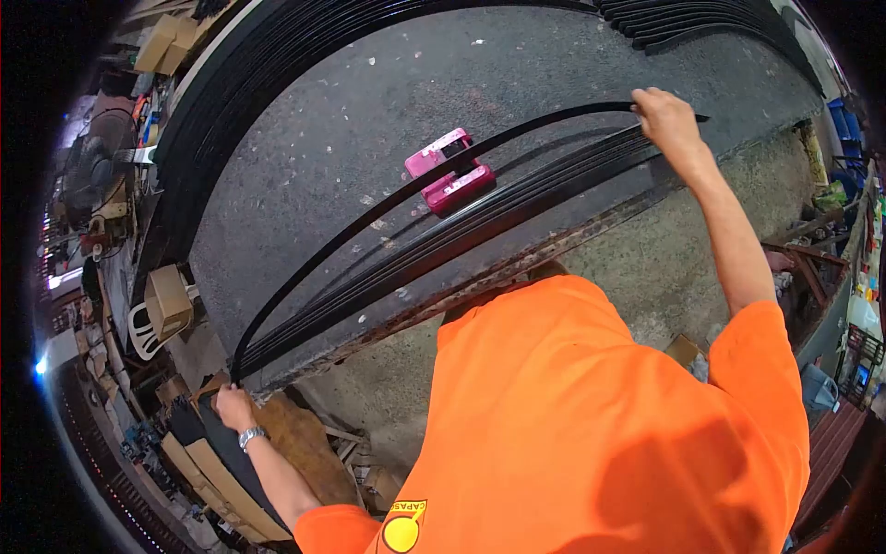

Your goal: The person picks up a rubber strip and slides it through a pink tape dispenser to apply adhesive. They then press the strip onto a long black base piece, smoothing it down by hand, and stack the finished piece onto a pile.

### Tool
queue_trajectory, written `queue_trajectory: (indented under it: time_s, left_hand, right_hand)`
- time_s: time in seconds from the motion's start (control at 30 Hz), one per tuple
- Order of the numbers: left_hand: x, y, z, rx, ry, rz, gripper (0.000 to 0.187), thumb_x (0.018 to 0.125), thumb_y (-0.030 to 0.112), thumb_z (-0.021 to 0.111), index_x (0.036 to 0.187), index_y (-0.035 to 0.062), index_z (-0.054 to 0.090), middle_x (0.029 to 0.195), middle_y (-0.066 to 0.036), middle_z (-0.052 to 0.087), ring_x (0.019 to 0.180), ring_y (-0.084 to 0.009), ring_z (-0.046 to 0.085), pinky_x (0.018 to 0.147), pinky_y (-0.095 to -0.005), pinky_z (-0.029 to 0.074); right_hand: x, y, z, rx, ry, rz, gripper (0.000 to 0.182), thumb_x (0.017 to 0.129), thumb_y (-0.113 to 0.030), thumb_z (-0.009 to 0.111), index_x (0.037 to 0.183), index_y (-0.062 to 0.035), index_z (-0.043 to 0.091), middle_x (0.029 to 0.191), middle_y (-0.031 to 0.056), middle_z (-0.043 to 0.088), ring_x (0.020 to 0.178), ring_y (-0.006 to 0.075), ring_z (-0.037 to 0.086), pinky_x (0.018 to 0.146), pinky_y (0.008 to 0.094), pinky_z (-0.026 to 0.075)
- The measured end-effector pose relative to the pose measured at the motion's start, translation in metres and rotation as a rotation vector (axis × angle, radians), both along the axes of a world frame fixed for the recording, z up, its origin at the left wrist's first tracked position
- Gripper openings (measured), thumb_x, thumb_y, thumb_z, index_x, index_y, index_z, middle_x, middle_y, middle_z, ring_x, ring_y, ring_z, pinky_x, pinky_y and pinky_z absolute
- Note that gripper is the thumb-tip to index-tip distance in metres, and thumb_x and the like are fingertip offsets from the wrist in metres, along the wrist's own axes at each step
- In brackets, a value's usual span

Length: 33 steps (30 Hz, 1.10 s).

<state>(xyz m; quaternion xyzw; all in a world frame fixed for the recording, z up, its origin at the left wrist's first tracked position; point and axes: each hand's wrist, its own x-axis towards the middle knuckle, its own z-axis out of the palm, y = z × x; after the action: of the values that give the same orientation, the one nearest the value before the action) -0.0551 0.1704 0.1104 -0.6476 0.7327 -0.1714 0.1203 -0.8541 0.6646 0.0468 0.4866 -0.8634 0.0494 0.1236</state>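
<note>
A long thin black strip (369,217) arches above the dark table, held near both of its ends. My left hand (234,407), with a watch on the wrist, is closed on its lower left end at the table's corner. My right hand (666,122) grips it near the other end, a short tip sticking out past the fingers. Under the arch lies a stack of straight dark strips (443,231) along the near edge. A pink device (459,188) with a dark middle sits behind the stack, partly crossed by the held strip.
More black strips (212,111) are piled along the table's far left side, others (692,20) at the back right. The table (314,157) has a rough near edge. Cardboard boxes (167,301) and a fan (97,166) stand at the left.
</note>
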Motion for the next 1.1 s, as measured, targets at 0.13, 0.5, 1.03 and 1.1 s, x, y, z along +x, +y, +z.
queue_trajectory:
  time_s: [0.13,0.5,1.03,1.1]
  left_hand:
    - [-0.065,0.017,-0.019,0.053,0.017,-0.105,0.024,0.095,0.025,0.063,0.106,0.0077,0.074,0.103,-0.019,0.072,0.097,-0.0404,0.069,0.08,-0.0528,0.053]
    - [-0.205,0.073,-0.032,0.123,0.098,-0.403,0.019,0.093,0.023,0.064,0.101,0.0094,0.075,0.1,-0.014,0.073,0.094,-0.0378,0.069,0.081,-0.0502,0.054]
    - [-0.418,0.148,-0.026,0.355,0.246,-0.858,0.015,0.091,0.021,0.068,0.096,0.0084,0.075,0.094,-0.013,0.072,0.091,-0.0367,0.069,0.076,-0.0471,0.055]
    - [-0.45,0.153,-0.022,0.409,0.245,-0.924,0.015,0.092,0.02,0.067,0.095,0.0084,0.075,0.093,-0.014,0.072,0.09,-0.0372,0.07,0.076,-0.0476,0.055]
  right_hand:
    - [-0.04,0.05,0.007,0.08,0.055,-0.137,0.011,0.091,-0.018,0.065,0.099,-0.0102,0.064,0.09,0.013,0.067,0.088,0.0346,0.069,0.074,0.048,0.055]
    - [-0.135,0.19,0.019,0.197,0.143,-0.393,0.021,0.1,-0.028,0.057,0.111,-0.0112,0.061,0.103,0.0157,0.068,0.096,0.0414,0.066,0.079,0.0529,0.053]
    - [-0.157,0.378,0.128,0.564,0.204,-1.041,0.033,0.094,-0.035,0.065,0.119,-0.0156,0.071,0.113,0.0161,0.072,0.097,0.0361,0.071,0.082,0.0474,0.056]
    - [-0.156,0.414,0.14,0.474,0.245,-1.049,0.026,0.092,-0.034,0.068,0.111,-0.0179,0.075,0.105,0.015,0.075,0.091,0.0376,0.073,0.077,0.049,0.057]
